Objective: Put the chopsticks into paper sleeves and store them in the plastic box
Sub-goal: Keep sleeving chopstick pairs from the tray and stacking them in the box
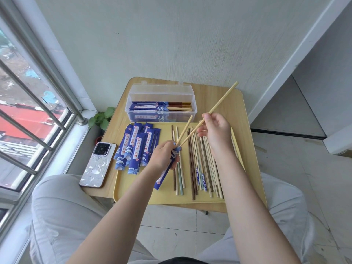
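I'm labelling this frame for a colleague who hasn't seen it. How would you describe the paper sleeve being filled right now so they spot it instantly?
Start at the yellow rectangular tray on the small wooden table. Right of the fanned pile of blue paper sleeves, the left hand grips one blue patterned paper sleeve. Only this one is lifted, with two pale wooden chopsticks sticking from its mouth.

A single wide-angle head-worn camera looked forward and steeply down from close above the seated person's lap, facing a small wooden surface (245, 111) set against a white wall (171, 44), window (28, 111) at left.
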